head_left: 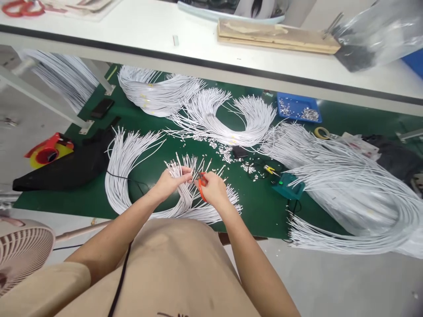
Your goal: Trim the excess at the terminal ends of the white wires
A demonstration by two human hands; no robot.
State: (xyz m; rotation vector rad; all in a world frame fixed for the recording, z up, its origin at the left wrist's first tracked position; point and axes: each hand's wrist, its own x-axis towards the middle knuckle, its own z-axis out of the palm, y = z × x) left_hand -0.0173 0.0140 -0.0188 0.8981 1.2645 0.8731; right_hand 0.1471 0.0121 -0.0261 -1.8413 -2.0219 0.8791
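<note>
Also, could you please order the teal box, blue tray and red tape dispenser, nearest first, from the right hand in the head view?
1. Teal box, just right of the right hand.
2. Blue tray, farther back on the right.
3. Red tape dispenser, at the mat's left edge.

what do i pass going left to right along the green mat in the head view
red tape dispenser → left hand pinching white wires → right hand gripping orange-handled cutters → teal box → tan tape roll
</note>
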